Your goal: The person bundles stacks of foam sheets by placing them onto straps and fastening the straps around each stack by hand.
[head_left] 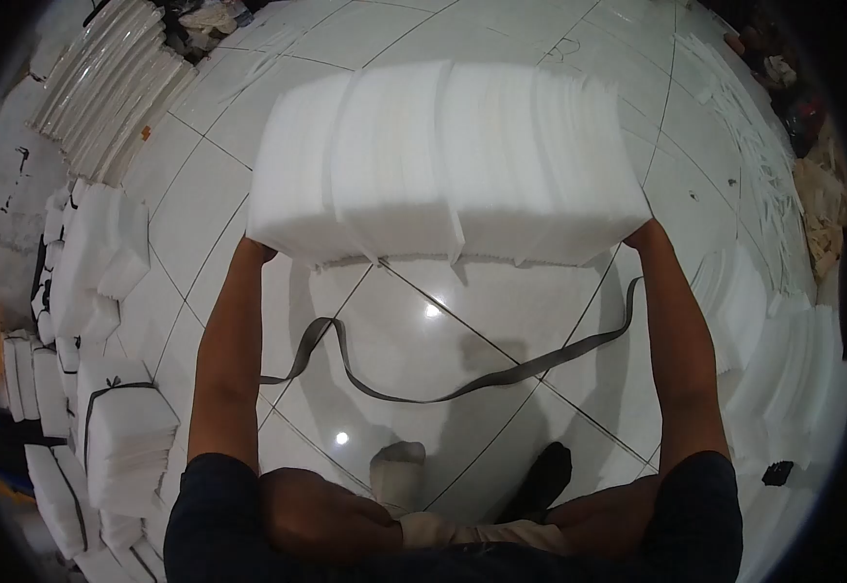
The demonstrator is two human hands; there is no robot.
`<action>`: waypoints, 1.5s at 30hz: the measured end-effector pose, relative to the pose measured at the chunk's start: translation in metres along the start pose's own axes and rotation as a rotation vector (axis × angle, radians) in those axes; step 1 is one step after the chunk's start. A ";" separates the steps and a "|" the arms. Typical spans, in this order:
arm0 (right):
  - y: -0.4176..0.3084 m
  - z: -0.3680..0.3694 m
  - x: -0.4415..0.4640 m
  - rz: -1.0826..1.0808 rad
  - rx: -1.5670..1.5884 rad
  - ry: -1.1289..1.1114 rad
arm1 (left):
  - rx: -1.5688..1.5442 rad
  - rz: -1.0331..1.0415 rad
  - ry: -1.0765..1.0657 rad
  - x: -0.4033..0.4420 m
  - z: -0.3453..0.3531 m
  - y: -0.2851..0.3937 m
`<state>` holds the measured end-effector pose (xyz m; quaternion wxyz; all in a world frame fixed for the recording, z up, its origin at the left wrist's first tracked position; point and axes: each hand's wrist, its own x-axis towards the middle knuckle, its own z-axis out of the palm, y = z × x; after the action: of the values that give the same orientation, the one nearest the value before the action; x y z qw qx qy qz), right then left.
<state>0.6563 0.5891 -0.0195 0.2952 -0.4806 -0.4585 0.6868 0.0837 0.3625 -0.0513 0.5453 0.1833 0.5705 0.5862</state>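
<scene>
A wide stack of white foam-like sheets point(443, 155) stands on edge in front of me, between my two hands. My left hand point(262, 249) presses against its lower left end, and my right hand point(643, 235) against its lower right end. Most fingers of both hands are hidden behind or under the stack. On the floor between my arms lies a long dark grey strap point(462, 389) in loose curves, apart from the stack.
White tiled floor point(423, 330) spreads around. Bundles of white sheets tied with dark bands point(132, 428) are piled at the left. Plastic-wrapped stacks point(103, 92) lie at the upper left. More white sheets point(783, 379) and thin strips point(744, 146) lie at the right.
</scene>
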 end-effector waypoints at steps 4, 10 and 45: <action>0.006 0.001 0.002 -0.044 0.242 0.044 | 0.057 0.033 -0.014 -0.003 0.013 -0.002; 0.027 0.021 -0.029 -0.066 0.127 -0.147 | 0.327 0.338 0.107 -0.087 0.000 0.066; 0.130 0.101 -0.077 -0.291 -1.306 -0.924 | 1.623 0.284 0.614 -0.547 0.184 0.129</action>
<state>0.5946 0.4365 -0.0964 -0.1774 -0.1593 -0.9001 0.3647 0.3669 0.0158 0.3355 -0.0089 0.4177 0.9045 0.0853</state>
